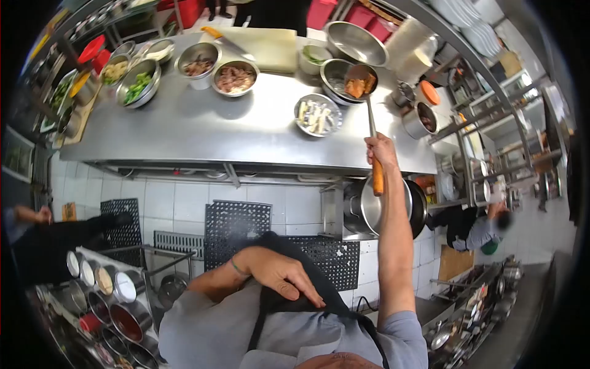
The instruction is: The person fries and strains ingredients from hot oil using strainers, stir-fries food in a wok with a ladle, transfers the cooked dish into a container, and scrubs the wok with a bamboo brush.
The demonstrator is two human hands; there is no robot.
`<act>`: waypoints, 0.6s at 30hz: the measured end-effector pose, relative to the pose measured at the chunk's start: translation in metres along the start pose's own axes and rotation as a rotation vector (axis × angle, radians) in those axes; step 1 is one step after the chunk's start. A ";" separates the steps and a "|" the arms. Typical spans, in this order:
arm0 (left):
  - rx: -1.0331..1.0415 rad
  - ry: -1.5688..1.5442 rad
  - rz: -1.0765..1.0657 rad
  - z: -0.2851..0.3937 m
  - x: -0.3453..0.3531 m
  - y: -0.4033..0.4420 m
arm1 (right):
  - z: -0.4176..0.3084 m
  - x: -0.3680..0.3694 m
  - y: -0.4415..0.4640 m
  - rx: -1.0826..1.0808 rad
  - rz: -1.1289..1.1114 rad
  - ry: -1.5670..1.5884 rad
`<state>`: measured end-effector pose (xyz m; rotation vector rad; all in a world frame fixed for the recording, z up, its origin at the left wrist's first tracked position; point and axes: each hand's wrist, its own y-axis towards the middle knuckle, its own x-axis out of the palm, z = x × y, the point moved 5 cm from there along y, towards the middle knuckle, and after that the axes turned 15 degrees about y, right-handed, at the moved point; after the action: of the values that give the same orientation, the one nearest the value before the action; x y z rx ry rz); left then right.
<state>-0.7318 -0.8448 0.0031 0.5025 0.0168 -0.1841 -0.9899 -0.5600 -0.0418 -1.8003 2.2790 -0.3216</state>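
Observation:
My right hand (382, 151) is wrapped round the wooden handle of a long metal ladle (372, 117), its arm stretched over the steel counter. Orange-brown chunks of food (356, 88) lie in the ladle's head, which is over the right side of a metal bowl (332, 69). My left hand (281, 275) rests against the front of my black apron (326, 289), fingers extended and holding nothing. Left of the ladle's shaft, a bowl of pale strips (318, 115) stands on the counter.
Bowls of meat (235, 80) and chopped green vegetables (139, 87) stand farther left. A knife (228, 43) lies beside a cutting board (273, 52). Pots (369, 209) sit below the counter's edge at right. Other people are at the left edge and right (476, 230).

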 end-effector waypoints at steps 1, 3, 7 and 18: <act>-0.015 0.015 0.009 0.001 -0.002 -0.002 | -0.002 0.005 0.003 -0.029 0.021 -0.133; -0.042 0.042 0.009 0.001 -0.008 -0.003 | 0.008 0.002 0.016 -0.323 0.194 -0.514; -0.024 0.057 0.099 0.001 -0.021 -0.009 | 0.024 -0.025 -0.014 -0.523 0.413 -0.470; -0.423 -0.037 -0.096 -0.069 -0.063 0.022 | 0.191 -0.164 -0.271 -0.067 0.806 -0.374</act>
<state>-0.7873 -0.7819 -0.0428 0.0761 0.0429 -0.2755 -0.6436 -0.4683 -0.1356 -0.7403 2.4950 0.2159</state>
